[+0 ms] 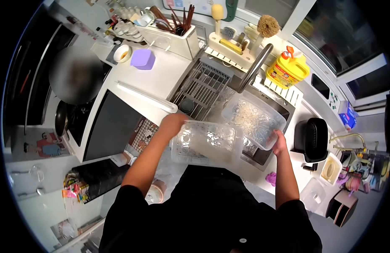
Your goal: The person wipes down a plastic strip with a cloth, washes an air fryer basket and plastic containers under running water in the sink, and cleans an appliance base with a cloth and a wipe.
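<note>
My left hand (174, 123) grips the upper left corner of a clear plastic container (205, 142), which is held in front of my body at the sink's near edge. Light reflections and small drops show on its surface. My right hand (279, 142) is closed on the right end of a second clear plastic container (256, 120), tilted over the sink (262, 159). Its surface glints as if wet. The two containers meet or overlap near the middle. Behind them rises the curved metal faucet (257, 67). Most fingers of both hands are partly hidden by the containers.
A metal dish rack (203, 86) spans the sink's left side. Yellow jug (287, 69) and brush holder (231, 49) stand behind the sink. A black basket (316, 139) sits at right, a purple box (143, 59) on the left counter. A dark drawer (108, 128) juts out at left.
</note>
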Demonstrator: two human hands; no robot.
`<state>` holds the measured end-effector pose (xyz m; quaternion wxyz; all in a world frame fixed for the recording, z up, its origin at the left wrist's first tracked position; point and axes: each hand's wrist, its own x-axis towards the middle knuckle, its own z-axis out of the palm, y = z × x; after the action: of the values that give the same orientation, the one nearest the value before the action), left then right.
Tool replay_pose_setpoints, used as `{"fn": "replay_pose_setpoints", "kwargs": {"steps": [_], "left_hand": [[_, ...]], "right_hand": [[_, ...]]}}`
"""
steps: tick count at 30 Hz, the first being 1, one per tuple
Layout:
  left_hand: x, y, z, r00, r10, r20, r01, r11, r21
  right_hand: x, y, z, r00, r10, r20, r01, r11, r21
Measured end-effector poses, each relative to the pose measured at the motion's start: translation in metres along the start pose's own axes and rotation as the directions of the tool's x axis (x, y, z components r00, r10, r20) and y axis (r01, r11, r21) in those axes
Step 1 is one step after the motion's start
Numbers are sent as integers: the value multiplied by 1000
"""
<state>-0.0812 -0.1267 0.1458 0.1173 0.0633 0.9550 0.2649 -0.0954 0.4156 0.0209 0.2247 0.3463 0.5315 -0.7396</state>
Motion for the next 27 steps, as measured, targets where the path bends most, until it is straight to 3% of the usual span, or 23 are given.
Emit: {"fn": "replay_pose_setpoints", "kwargs": {"steps": [2,4,6,12,14,18,23,27], "left_hand": [[-17,-26,-5,999,6,-42,-7,1000,-17],[-36,-47,-15,989,-115,-93,99,982,-160],[-45,-85,-17,979,-136,-155,115,984,-137],[-41,-180,-53,882,-416,-222,394,909,-137],[-35,-220,-65,880,-408,-243,371,910,-184],[-13,-265,-89,865,-433,-255,401,900,-169],[26,-288,-122,870,-364,-332,342,931,-126],[50,-310,-143,874,-378,-305,366,925,-97]], "right_hand": [[-9,-2,18,999,-25,-20,24,1000,-19],[-13,2,23,997,-48,-59,46,999,-27],[-15,10,24,992,-58,-108,55,998,-28],[-18,24,23,996,28,-85,-28,1000,11],[-16,34,26,999,3,-39,-1,999,47],[-38,39,59,989,-20,-144,29,998,58],[-47,52,79,979,3,-205,27,990,140],[-53,54,101,961,13,-277,38,983,177]]}}
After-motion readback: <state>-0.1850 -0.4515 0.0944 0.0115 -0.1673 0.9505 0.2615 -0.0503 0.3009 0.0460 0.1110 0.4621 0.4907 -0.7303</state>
